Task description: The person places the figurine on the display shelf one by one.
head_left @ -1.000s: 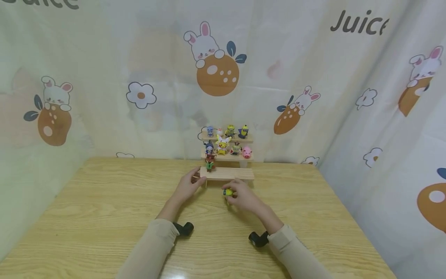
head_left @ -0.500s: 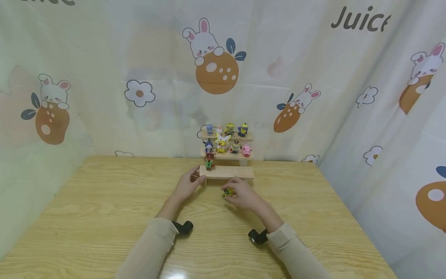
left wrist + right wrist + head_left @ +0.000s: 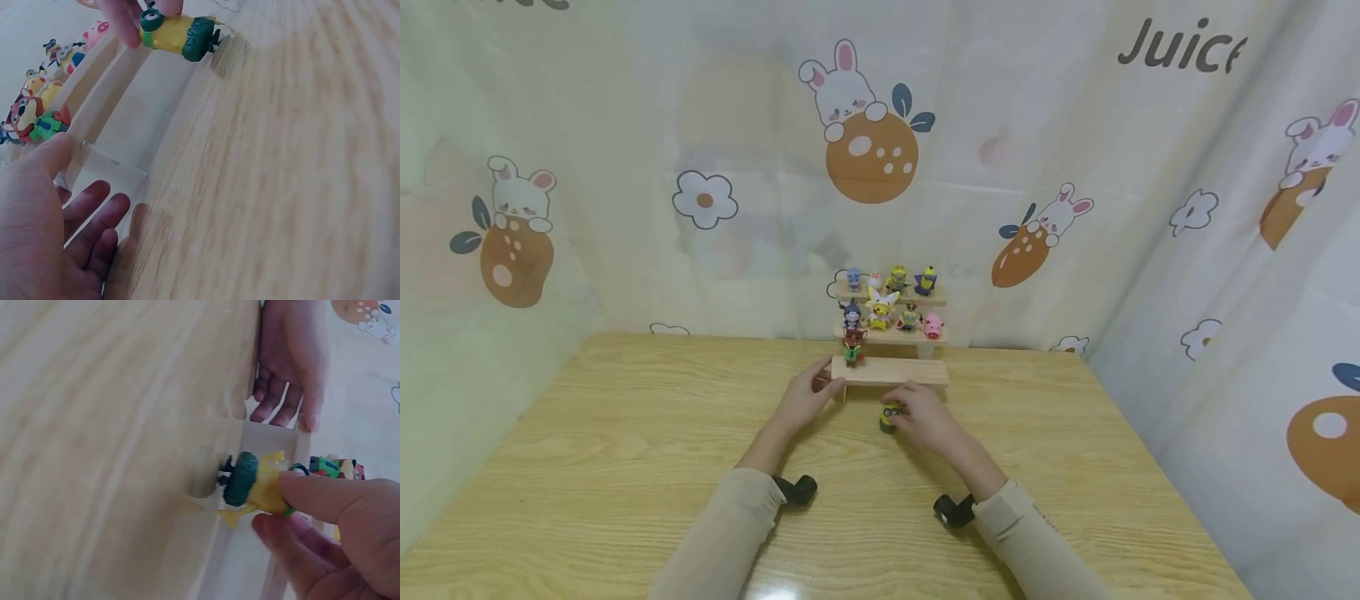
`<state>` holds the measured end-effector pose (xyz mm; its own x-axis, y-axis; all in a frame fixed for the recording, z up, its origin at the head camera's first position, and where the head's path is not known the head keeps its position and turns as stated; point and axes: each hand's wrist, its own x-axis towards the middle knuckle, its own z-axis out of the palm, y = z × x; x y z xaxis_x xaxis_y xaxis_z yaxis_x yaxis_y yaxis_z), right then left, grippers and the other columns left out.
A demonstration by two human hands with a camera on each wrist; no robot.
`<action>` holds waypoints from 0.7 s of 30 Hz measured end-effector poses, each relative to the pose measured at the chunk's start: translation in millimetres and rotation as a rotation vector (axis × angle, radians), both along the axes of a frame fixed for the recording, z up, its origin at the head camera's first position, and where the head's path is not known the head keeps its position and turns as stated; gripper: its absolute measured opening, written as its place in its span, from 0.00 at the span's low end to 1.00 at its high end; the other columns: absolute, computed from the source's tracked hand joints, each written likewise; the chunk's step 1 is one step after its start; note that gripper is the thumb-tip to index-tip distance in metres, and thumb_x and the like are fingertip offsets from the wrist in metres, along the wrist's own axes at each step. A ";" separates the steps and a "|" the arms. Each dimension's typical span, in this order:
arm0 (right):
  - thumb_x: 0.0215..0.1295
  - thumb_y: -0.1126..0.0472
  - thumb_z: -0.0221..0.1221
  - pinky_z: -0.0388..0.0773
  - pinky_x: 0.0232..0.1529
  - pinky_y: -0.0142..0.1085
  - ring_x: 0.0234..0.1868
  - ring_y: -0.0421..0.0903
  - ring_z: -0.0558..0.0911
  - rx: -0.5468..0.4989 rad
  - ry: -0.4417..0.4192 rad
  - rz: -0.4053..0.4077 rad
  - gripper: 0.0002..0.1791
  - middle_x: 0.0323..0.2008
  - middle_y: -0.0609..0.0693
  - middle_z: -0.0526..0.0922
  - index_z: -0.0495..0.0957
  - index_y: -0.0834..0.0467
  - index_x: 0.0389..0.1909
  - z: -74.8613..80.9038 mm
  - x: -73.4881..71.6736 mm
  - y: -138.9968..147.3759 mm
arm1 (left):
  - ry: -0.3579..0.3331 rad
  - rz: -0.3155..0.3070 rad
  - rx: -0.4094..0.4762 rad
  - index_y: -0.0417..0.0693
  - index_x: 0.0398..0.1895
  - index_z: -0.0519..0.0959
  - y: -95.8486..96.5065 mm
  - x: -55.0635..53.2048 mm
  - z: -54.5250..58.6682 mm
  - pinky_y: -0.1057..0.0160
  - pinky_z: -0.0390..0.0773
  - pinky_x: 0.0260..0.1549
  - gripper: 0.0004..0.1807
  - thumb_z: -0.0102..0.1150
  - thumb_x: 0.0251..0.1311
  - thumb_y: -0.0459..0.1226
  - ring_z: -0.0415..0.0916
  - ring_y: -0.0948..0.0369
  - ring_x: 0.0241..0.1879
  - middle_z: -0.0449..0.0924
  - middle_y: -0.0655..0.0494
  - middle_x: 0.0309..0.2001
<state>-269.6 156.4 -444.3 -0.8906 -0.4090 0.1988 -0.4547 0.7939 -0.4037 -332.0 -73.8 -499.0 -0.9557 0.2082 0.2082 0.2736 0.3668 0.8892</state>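
Observation:
In the head view, my right hand (image 3: pixel 927 419) pinches a yellow minion figurine (image 3: pixel 887 416) between thumb and fingers, just in front of the three-tier wooden display stand (image 3: pixel 898 372). The left wrist view shows the figurine's goggle eye and green grass skirt (image 3: pixel 199 39), its small dark feet clear of the table. My left hand (image 3: pixel 803 397) holds the left end of the lowest tier, thumb on its front edge; the other fingers (image 3: pixel 103 212) lie loosely bent below. A fox figurine in a green shirt (image 3: pixel 852 350) stands at that tier's left end.
On the middle tier stand several figurines, among them a pink pig (image 3: pixel 933 326) and a white-eared yellow one (image 3: pixel 881 310). More line the top tier, including a caped minion (image 3: pixel 926 282). A printed curtain (image 3: pixel 752 267) hangs behind the wooden table (image 3: pixel 647 433).
The minion figurine has turned in my right hand's fingers, so its goggles now face the head camera. My left hand keeps its place at the stand's end.

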 end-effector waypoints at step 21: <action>0.60 0.60 0.64 0.80 0.43 0.38 0.43 0.48 0.83 -0.037 0.073 -0.109 0.16 0.45 0.53 0.83 0.81 0.58 0.49 47.1 -37.5 -19.1 | 0.000 -0.001 -0.020 0.44 0.70 0.62 0.4 0.8 2.8 0.55 0.77 0.50 0.36 0.56 0.63 0.51 0.77 0.53 0.48 0.78 0.45 0.49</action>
